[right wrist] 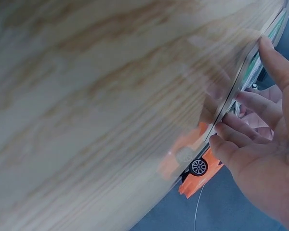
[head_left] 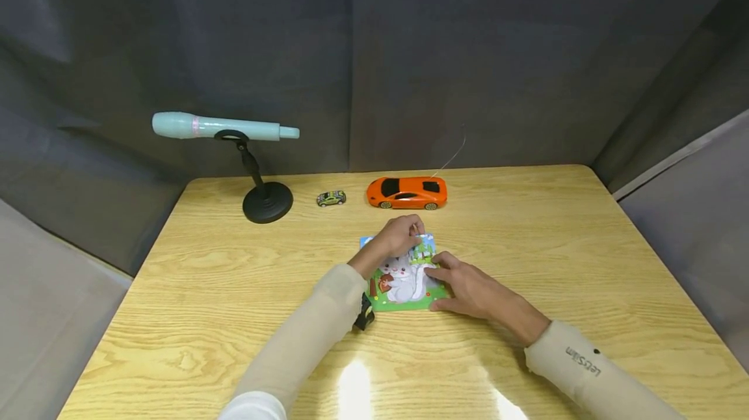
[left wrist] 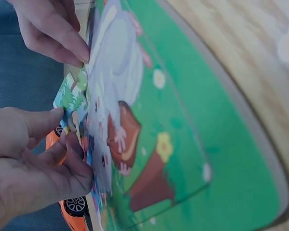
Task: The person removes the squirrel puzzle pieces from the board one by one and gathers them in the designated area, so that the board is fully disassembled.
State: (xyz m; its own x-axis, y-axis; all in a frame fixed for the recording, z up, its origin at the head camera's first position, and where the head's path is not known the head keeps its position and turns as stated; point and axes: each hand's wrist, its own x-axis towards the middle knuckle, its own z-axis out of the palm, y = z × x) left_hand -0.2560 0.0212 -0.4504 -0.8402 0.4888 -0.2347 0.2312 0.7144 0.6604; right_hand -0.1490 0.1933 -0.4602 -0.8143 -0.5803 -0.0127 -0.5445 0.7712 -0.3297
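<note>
Picture puzzle (head_left: 405, 287) of a squirrel lies on the table (head_left: 205, 290), between both hands and nearer the person than the orange car (head_left: 406, 193). Left hand (head_left: 400, 236) reaches over its upper part, thumb and fingers drawn together in a pinch on a small piece (left wrist: 72, 97) printed with trees. From the left wrist the piece looks tilted against the board, not lying flat. Right hand (head_left: 468, 290) sits at the right side: fingers spread and slightly bent, thumb low by the edge, index tip on the picture near the tail; gripping nothing that I can make out. It seems to steady the board.

My reading: one piece is being fitted at the upper right. The move calls for lining up its edges, then pressing it level without shifting its neighbours. Whether it sits in its gap, I cannot tell.
</note>
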